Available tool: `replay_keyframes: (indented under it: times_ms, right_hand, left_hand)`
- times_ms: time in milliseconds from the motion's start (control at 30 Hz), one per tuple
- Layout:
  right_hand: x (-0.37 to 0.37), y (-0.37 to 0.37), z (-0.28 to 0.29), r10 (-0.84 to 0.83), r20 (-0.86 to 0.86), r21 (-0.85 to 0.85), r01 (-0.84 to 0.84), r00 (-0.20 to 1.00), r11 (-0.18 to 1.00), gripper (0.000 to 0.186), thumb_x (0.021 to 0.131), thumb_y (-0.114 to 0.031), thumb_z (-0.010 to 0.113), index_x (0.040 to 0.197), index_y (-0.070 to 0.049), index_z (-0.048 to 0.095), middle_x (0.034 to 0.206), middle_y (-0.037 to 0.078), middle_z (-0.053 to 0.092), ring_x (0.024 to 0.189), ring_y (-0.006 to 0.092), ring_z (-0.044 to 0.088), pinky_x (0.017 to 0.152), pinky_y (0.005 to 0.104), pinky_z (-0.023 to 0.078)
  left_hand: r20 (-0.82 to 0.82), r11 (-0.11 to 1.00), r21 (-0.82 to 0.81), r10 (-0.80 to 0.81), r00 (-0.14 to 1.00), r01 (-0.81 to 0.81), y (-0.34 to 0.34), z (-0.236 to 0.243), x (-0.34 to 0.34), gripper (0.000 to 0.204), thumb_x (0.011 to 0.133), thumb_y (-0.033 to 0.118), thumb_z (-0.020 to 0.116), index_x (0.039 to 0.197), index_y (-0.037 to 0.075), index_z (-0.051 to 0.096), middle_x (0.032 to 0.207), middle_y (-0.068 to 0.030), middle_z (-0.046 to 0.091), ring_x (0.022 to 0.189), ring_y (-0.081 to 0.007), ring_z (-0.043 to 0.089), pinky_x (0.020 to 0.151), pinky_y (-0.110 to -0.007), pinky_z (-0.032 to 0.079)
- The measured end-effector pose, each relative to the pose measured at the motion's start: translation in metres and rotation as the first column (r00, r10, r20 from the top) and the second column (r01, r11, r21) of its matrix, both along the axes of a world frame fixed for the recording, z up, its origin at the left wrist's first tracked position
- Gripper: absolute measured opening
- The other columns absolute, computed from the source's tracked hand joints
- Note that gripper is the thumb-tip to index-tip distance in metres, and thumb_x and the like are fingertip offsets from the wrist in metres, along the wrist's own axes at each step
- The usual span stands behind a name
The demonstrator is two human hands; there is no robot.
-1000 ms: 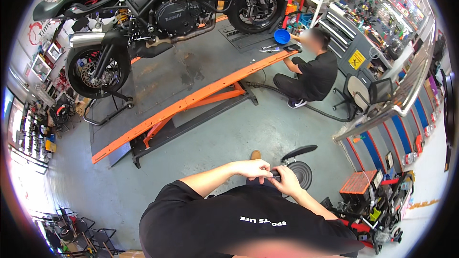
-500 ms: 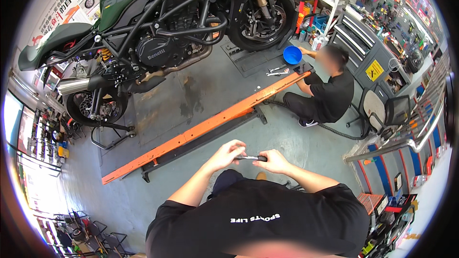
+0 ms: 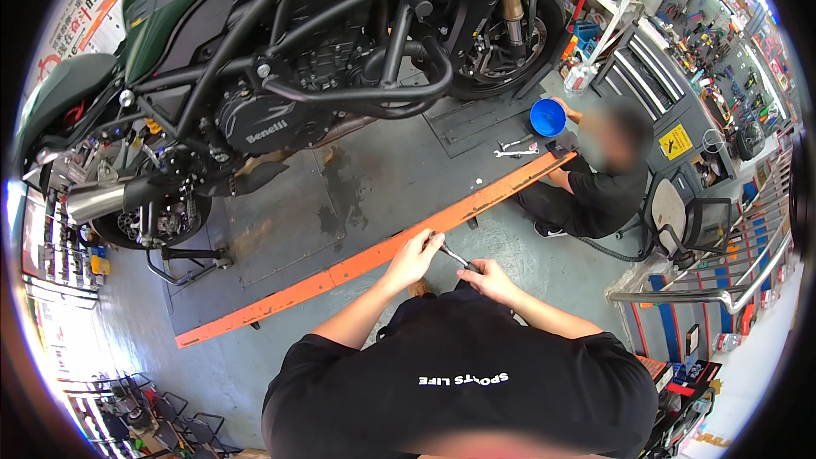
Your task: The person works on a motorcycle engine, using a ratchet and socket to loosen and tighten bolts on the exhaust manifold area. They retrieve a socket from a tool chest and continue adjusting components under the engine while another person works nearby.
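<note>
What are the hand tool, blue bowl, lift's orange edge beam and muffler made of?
Hand tool: bright shaft, likely polished steel; black grip, rubber or plastic, can't tell.
Blue bowl: probably plastic; smooth, evenly coloured.
Orange edge beam: likely painted steel; dark marks break the colour.
Muffler: silvery sheen, so metal; which is unclear.

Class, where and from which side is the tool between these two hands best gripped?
Probably by its dark handle, from the lower right, where the right hand has it. The tool slants down in the picture from the left hand to that handle; its bare metal shaft looks thinner, so the handle likely gives a firmer hold.
</note>
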State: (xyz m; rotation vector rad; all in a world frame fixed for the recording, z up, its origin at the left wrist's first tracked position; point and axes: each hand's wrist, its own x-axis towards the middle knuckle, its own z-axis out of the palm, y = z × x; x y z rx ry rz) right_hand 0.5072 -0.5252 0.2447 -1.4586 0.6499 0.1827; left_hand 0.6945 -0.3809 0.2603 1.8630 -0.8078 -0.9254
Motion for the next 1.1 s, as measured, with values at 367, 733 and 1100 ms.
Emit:
replay_keyframes:
  times_ms: [367,733,1100]
  right_hand:
    - [0.083,-0.078,-0.053,-0.059,0.139,0.328,0.010,0.989,0.945,0.032,0.095,-0.031,0.071,0.075,-0.007,0.061,0.058,-0.005,0.051,0.048,0.0043,0.043,0.045,0.0233,0.030]
    - [0.194,-0.194,-0.086,0.284,0.235,0.351,-0.354,0.930,0.867,0.032,0.095,-0.030,0.069,0.085,0.000,0.066,0.062,-0.005,0.046,0.057,0.0055,0.043,0.049,0.0281,0.035]
    - [0.260,-0.185,-0.083,0.239,0.347,0.347,-0.360,0.907,0.866,0.030,0.096,-0.026,0.068,0.078,-0.002,0.062,0.062,-0.007,0.044,0.059,0.0047,0.038,0.052,0.0277,0.030]
  left_hand:
    - [-0.433,0.939,-0.064,0.278,0.857,-0.337,-0.073,-0.020,0.067,0.032,0.106,0.023,0.052,0.126,-0.001,0.061,0.093,-0.0038,0.064,0.072,-0.0075,0.053,0.065,-0.023,0.045]
    - [-0.240,0.809,-0.075,0.553,0.798,-0.583,-0.141,-0.008,0.106,0.031,0.105,0.014,0.054,0.133,0.000,0.057,0.103,-0.0110,0.069,0.070,-0.0117,0.059,0.066,-0.026,0.050]
    - [-0.148,0.656,-0.130,0.729,0.668,-0.744,-0.123,-0.022,0.134,0.035,0.106,0.018,0.052,0.135,-0.002,0.056,0.100,-0.0098,0.068,0.071,-0.0124,0.060,0.069,-0.026,0.050]
